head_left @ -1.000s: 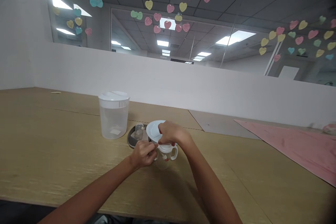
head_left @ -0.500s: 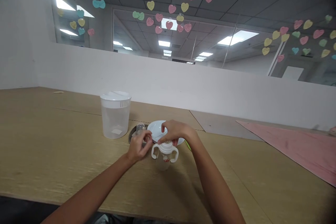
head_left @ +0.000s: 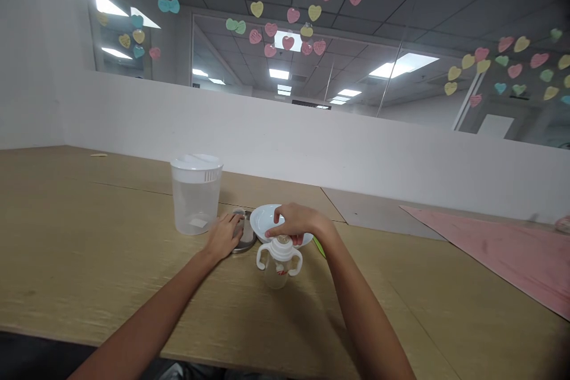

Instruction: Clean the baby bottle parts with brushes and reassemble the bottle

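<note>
A clear baby bottle with a white collar and two white handles stands upright on the table. My right hand is curved over its top, fingers bent around the teat area; part of the grip is hidden. Behind it lies a white plate, partly covered by that hand. My left hand is over a round metal tray, its fingers wrapped round a small clear cover that stands there.
A tall translucent container with a white lid stands left of the tray. Something green pokes out right of the plate. A pink sheet covers the table's right side. A white wall rises behind.
My left hand has moved left, away from the bottle's handle, to the clear cover on the metal tray. My right hand stays over the bottle's top, nearly unmoved.
</note>
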The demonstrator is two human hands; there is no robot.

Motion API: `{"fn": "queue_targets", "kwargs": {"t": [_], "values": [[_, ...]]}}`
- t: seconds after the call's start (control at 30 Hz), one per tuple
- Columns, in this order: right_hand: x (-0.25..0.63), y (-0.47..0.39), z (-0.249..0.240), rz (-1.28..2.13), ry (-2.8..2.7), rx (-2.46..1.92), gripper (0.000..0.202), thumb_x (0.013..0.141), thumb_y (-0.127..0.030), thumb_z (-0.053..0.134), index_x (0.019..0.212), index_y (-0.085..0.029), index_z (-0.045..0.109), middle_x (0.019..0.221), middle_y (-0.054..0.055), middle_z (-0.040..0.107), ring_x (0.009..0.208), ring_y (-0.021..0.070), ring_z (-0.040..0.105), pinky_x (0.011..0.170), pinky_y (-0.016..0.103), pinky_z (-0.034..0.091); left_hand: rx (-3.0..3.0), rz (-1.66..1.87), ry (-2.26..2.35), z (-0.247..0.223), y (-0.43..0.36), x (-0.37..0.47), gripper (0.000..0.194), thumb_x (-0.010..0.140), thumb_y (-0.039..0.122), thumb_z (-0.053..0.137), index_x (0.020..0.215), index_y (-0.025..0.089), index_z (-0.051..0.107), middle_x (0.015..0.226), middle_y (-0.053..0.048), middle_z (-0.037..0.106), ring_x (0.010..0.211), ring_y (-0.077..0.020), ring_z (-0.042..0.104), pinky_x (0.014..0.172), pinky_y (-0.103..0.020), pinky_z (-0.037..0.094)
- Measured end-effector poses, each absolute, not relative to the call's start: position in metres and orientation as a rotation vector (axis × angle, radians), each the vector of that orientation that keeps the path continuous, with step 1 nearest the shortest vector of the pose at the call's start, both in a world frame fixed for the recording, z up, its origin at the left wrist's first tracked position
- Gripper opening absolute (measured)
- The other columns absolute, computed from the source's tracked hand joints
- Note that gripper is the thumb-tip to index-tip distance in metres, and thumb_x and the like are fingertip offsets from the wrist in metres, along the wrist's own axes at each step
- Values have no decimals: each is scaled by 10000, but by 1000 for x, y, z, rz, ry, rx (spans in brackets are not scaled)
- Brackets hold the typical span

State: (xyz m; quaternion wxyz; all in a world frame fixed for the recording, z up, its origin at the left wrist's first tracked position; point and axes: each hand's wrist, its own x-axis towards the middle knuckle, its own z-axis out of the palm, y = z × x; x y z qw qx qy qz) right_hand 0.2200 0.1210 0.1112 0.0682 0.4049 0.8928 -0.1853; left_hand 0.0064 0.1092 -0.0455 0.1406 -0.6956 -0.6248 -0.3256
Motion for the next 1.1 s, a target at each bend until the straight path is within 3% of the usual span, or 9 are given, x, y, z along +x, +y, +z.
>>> {"fn": "queue_targets", "kwargs": {"t": [0.13,0.3,0.47,0.63,0.83,1.1], "values": [[220,121,111,-562,2690,1223,476,711,-496,590,1004,-122,563,551,27,610,483,158,600,442,226,475,-2035,-929,-1759,-48,111,6,409,817,263,479,1213,162,486,1259,-113,513,1151,-282,446,940,-442,367],[220,121,111,-563,2687,1229,463,719,-490,584,1002,-123,564,565,35,622,485,160,603,442,227,474,-1984,-929,-1810,-46,110,5,319,848,279,431,1120,159,548,1096,-102,591,1014,-276,508,873,-432,399],[219,122,111,-512,2692,1224,509,711,-556,578,988,-129,570,586,46,641,503,167,618,459,225,467,-2102,-950,-1793,-49,111,5,481,810,272,492,1271,157,424,1317,-110,457,1227,-285,366,1011,-457,305],[219,120,112,-518,2693,1208,524,703,-575,578,984,-133,560,571,34,629,502,168,616,452,224,463,-2115,-1028,-1771,-51,111,4,482,819,319,482,1265,152,412,1250,-131,486,1134,-272,448,978,-446,354],[220,121,112,-533,2697,1190,508,697,-528,594,1009,-130,544,556,23,614,491,167,609,433,218,451,-2110,-1023,-1790,-50,111,4,507,776,304,528,1245,143,422,1302,-142,432,1233,-302,355,1020,-464,307],[220,121,112,-527,2695,1195,544,703,-551,582,1031,-118,545,616,49,635,488,158,592,427,222,443,-1954,-1194,-1998,-45,108,12,411,808,172,434,1217,143,402,1161,-132,489,1035,-253,527,883,-407,443]]}}
